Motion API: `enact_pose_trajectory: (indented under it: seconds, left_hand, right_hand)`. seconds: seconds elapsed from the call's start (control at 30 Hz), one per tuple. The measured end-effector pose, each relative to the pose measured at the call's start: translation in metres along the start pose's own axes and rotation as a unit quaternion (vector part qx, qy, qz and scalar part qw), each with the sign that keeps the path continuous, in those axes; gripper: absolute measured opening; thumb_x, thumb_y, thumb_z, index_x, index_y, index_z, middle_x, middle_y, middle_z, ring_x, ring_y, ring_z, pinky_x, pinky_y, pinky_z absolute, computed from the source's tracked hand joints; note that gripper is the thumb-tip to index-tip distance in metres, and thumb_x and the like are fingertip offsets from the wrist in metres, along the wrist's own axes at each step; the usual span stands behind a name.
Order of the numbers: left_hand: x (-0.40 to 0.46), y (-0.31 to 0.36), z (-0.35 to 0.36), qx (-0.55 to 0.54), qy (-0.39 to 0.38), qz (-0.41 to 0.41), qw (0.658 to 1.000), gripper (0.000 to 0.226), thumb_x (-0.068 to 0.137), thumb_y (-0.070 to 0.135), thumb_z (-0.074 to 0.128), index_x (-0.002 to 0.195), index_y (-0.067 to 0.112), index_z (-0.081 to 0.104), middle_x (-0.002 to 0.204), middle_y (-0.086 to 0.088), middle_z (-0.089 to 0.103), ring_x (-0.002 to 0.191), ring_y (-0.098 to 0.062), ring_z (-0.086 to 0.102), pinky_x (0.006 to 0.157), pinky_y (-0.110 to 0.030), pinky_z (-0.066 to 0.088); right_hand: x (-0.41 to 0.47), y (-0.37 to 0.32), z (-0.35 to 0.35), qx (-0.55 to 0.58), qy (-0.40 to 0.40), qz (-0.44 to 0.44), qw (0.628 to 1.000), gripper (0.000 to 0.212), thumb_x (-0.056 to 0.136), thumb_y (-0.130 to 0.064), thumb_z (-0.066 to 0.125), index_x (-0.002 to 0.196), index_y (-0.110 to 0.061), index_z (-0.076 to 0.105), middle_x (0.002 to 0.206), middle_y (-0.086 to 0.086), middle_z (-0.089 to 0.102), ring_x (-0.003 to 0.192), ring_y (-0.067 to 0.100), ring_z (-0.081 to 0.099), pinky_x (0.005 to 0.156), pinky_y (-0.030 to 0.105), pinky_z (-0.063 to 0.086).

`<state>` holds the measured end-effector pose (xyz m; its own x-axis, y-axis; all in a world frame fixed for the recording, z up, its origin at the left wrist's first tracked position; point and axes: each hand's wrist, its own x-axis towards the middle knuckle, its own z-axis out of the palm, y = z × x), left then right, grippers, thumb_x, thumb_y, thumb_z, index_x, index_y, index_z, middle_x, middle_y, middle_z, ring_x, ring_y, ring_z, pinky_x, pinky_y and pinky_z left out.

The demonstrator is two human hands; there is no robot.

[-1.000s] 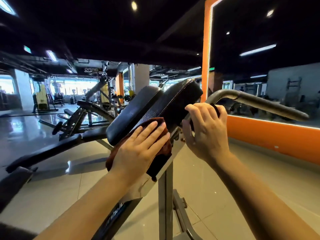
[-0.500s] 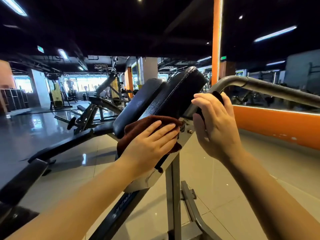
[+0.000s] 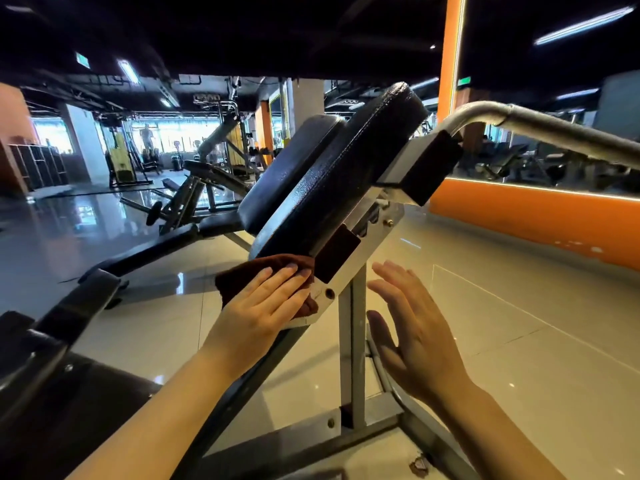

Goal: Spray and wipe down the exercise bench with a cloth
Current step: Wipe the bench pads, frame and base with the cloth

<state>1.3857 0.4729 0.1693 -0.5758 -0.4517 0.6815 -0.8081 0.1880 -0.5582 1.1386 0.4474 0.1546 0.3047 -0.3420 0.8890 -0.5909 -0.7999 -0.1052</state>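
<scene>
1. Landmark: the near black pad (image 3: 349,168) of the exercise bench, tilted up and away. Everything below is placed relative to it.
2. Left hand (image 3: 266,306) lies flat, fingers straight, and presses the brown cloth (image 3: 242,275) against the pad's lower end, where it meets the white frame bracket (image 3: 360,261).
3. Right hand (image 3: 412,330) is spread and holds nothing. It hangs in the air below and right of the pad, just beside the grey upright post (image 3: 351,341); I can't tell whether it touches the post.
4. Grey handle bar (image 3: 540,128) runs off the pad's upper right, well apart from both hands.
5. No spray bottle in view.
6. Handling, my read: the cloth is soft and limp and bunches under the palm, so it needs a flat palm with spread fingers rather than a pinch.
7. The pad's vinyl looks glossy and speckled, likely slick if damp. It should be firm enough to take pressure.
8. The bench looks heavy and steel-framed and shouldn't shift. If bracing is wanted, the handle bar or the post is the place to hold.
9. A second pad (image 3: 287,168) sits just behind the first.
</scene>
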Motion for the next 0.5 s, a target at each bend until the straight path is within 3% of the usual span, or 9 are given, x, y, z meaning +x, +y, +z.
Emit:
enact_pose_trajectory:
  seconds: [0.1,0.17,0.27,0.33,0.5]
  left_hand:
    - [-0.017,0.002,-0.007,-0.028,-0.028,-0.019,0.999,0.035,0.106,0.017,0.021,0.131,0.015,0.045,0.133,-0.010,0.058,0.130,-0.025,0.042,0.119,-0.035,0.010]
    - [-0.021,0.002,-0.013,-0.032,-0.029,-0.019,0.999,0.033,0.100,0.015,0.032,0.131,0.014,0.045,0.133,-0.011,0.057,0.130,-0.025,0.042,0.119,-0.035,0.012]
    - [-0.017,0.006,-0.020,-0.062,-0.018,-0.040,0.997,0.044,0.088,0.008,0.055,0.132,0.010,0.052,0.137,-0.014,0.054,0.132,-0.029,0.044,0.113,-0.044,0.032]
    - [0.002,0.006,-0.021,-0.074,-0.011,-0.057,0.996,0.049,0.084,0.004,0.058,0.133,0.006,0.053,0.141,-0.016,0.050,0.133,-0.031,0.044,0.107,-0.049,0.036]
    - [0.072,-0.003,-0.009,-0.023,0.025,-0.027,0.999,0.042,0.093,0.007,0.044,0.133,0.005,0.055,0.142,-0.017,0.049,0.133,-0.032,0.045,0.111,-0.043,0.035]
  right_hand:
    - [-0.014,-0.009,0.007,0.016,-0.016,0.025,0.999,0.038,0.102,-0.044,0.030,0.131,-0.023,0.044,0.141,0.005,0.052,0.133,0.020,0.042,0.110,0.042,0.033]
    - [-0.018,-0.014,0.012,0.024,-0.018,0.031,0.999,0.038,0.101,-0.043,0.034,0.131,-0.023,0.044,0.139,0.006,0.054,0.132,0.020,0.044,0.109,0.041,0.032]
    - [-0.019,-0.021,0.020,0.049,-0.014,0.042,0.998,0.039,0.095,-0.036,0.043,0.131,-0.023,0.044,0.138,0.004,0.054,0.130,0.018,0.045,0.107,0.038,0.035]
    - [-0.018,-0.026,0.027,0.062,-0.009,0.043,0.997,0.040,0.093,-0.034,0.049,0.131,-0.023,0.046,0.138,0.001,0.052,0.129,0.013,0.043,0.108,0.032,0.033]
    - [-0.014,-0.027,0.042,0.079,-0.004,0.083,0.993,0.047,0.085,-0.029,0.063,0.128,-0.027,0.045,0.134,-0.007,0.048,0.122,0.009,0.044,0.101,0.017,0.030]
